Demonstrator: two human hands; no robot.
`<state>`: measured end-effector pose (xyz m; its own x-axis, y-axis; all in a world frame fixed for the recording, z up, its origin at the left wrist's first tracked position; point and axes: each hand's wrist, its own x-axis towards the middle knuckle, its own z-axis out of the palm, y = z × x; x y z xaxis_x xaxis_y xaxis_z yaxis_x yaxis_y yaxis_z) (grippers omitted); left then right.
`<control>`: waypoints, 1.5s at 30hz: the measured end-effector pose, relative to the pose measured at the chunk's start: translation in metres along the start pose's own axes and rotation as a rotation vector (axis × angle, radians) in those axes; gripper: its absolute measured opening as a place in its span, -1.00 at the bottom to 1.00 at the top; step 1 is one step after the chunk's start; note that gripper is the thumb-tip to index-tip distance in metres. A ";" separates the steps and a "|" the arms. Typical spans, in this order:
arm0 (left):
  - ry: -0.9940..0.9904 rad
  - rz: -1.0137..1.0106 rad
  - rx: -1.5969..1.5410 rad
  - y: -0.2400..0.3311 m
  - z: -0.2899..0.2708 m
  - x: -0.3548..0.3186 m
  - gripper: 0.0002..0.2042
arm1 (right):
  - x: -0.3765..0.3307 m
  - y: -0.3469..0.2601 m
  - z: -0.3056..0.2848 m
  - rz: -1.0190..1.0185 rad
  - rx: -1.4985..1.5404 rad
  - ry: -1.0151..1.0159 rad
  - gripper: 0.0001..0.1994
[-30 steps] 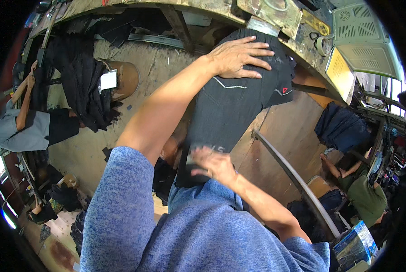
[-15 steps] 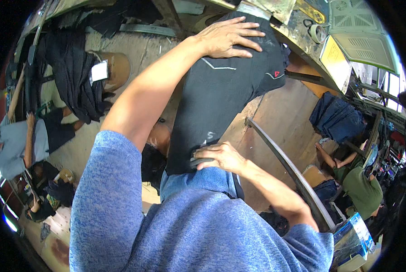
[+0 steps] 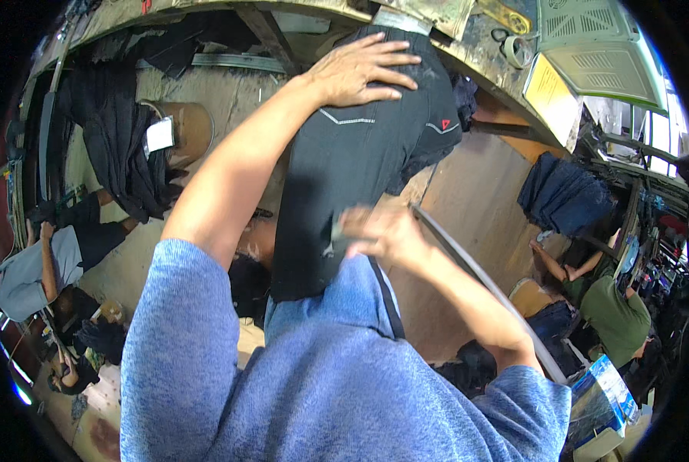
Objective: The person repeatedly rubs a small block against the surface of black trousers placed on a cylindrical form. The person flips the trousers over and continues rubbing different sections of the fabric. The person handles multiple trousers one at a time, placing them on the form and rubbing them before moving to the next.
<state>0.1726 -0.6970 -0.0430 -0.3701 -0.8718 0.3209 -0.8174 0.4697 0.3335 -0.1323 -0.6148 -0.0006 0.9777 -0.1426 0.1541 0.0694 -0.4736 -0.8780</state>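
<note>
Black trousers [image 3: 321, 177] stretch from my lap up to the wooden workbench edge, with white pocket stitching and a small red tag. My left hand [image 3: 364, 71] lies flat near their waist end, fingers spread, holding nothing. Over the lower leg, my right hand [image 3: 391, 235] is smeared by motion, its fingers curled round a small greyish block [image 3: 337, 229] whose kind I cannot make out. Just beneath it, a whitish mark [image 3: 328, 250] shows on the black cloth.
The wooden workbench [image 3: 498, 77] bears a roll of tape [image 3: 518, 51] at the far right. A metal bar [image 3: 468, 266] slants past my right arm. Dark blue folded denim [image 3: 564, 192] is piled at right. People sit working on both sides; black garments [image 3: 113, 138] hang at left.
My right hand has moved up the trouser leg, away from the hem near my lap, still with the greyish block. My left hand stays flat on the cloth. The view has shifted slightly.
</note>
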 end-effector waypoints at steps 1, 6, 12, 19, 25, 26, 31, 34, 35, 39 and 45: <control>-0.033 -0.013 -0.038 0.001 0.000 0.000 -0.62 | 0.010 0.018 -0.012 -0.018 -0.081 0.282 -0.48; 0.038 0.018 -0.010 0.003 0.003 -0.002 -0.61 | -0.007 0.016 0.019 0.104 -0.222 0.338 -0.38; 0.036 0.018 -0.015 0.000 0.003 -0.001 -0.64 | 0.001 -0.005 -0.038 0.137 -0.002 -0.100 -0.62; 0.064 0.025 -0.032 0.002 0.007 -0.004 -0.64 | 0.015 0.024 -0.018 0.221 -0.225 0.333 -0.50; 0.073 0.017 -0.039 0.001 0.008 -0.003 -0.64 | 0.027 -0.017 -0.007 0.109 -0.012 -0.236 -0.50; 0.066 0.031 -0.044 0.001 0.008 -0.004 -0.64 | 0.042 -0.012 -0.008 -0.051 -0.072 -0.252 -0.50; 0.133 0.059 -0.061 -0.004 0.015 -0.006 -0.64 | 0.065 0.004 0.043 0.009 -0.163 0.291 -0.51; 0.093 0.062 -0.024 -0.006 0.017 0.000 -0.60 | 0.030 -0.013 0.064 0.132 -0.025 0.230 -0.58; 0.035 0.034 0.044 -0.002 0.014 -0.002 -0.57 | 0.021 -0.020 0.060 0.342 0.070 0.059 -0.62; 0.472 -0.359 -0.031 0.065 -0.016 -0.050 -0.39 | 0.035 -0.025 0.002 0.522 0.121 -0.138 -0.68; 0.566 -1.512 -0.351 0.313 -0.016 -0.267 -0.27 | 0.149 0.030 -0.082 0.383 -0.486 0.003 -0.28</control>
<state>0.0224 -0.3144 -0.0102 0.8798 -0.4191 -0.2244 -0.1027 -0.6284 0.7711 -0.0003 -0.7216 0.0327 0.9146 -0.3830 -0.1296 -0.3857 -0.7301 -0.5641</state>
